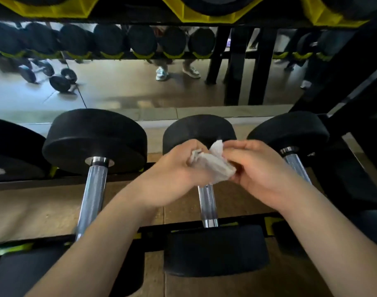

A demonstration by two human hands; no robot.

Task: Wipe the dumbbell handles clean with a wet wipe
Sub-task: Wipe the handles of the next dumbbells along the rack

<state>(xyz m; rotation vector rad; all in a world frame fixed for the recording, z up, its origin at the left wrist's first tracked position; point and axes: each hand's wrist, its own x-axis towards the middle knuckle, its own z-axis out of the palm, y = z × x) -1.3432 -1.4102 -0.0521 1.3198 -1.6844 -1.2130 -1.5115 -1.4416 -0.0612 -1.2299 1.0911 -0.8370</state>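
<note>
Grip: the left hand (179, 166) curls round one bunched end of the wet wipe (213, 168). The right hand (260, 168) pinches the other end between thumb and fingers, and neither palm is spread.
Wipe: white and crumpled, it is held in the air just above the middle handle (207, 202). I cannot tell whether it touches the bar. It is probably being folded to give a fresh face.
Middle handle: a knurled steel bar between black heads. Its near part shows and its far part is hidden by the hands.
Other handles: the left handle (93, 198) is bare, and the right handle (296, 168) is partly behind the right wrist.
Rack: the heads sit on the rails (155, 231), so each bar hangs free and a wipe can likely wrap right round it.
Mirror (140, 86): it stands behind the rack and reflects more dumbbells and the floor.
</note>
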